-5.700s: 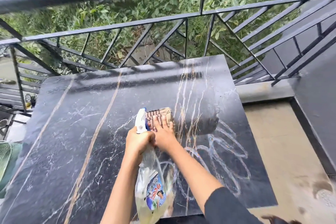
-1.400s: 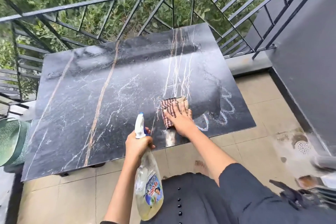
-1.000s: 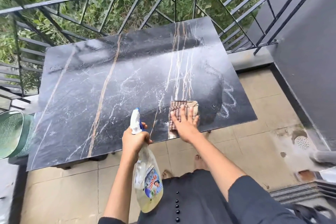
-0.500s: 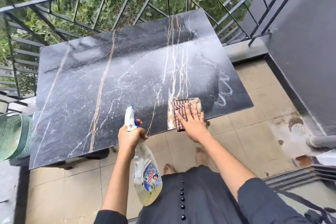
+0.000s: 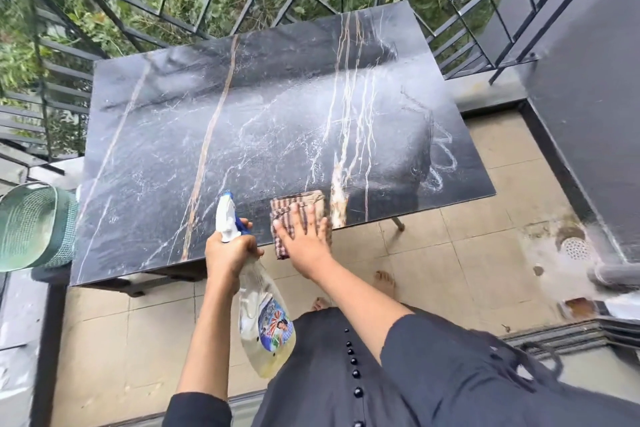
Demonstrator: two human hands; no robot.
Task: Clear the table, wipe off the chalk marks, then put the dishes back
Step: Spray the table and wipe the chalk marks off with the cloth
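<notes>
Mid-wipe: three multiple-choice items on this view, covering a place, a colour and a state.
1. The chalk marks lie at which end of the table? A) right B) left C) neither, centre
2. The basket beside the table is: A) red B) green C) yellow
3. The right hand is: A) hanging idle B) clenched empty C) pressing flat on the cloth
Key: 1 A, white loops by the right edge; 2 B, green mesh; 3 C, straight fingers on the checked cloth.

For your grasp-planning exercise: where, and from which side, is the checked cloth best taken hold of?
Probably pinch the checked cloth at its near corner, from the table front: that corner hangs past the edge; the rest lies flat under the right hand.
</notes>
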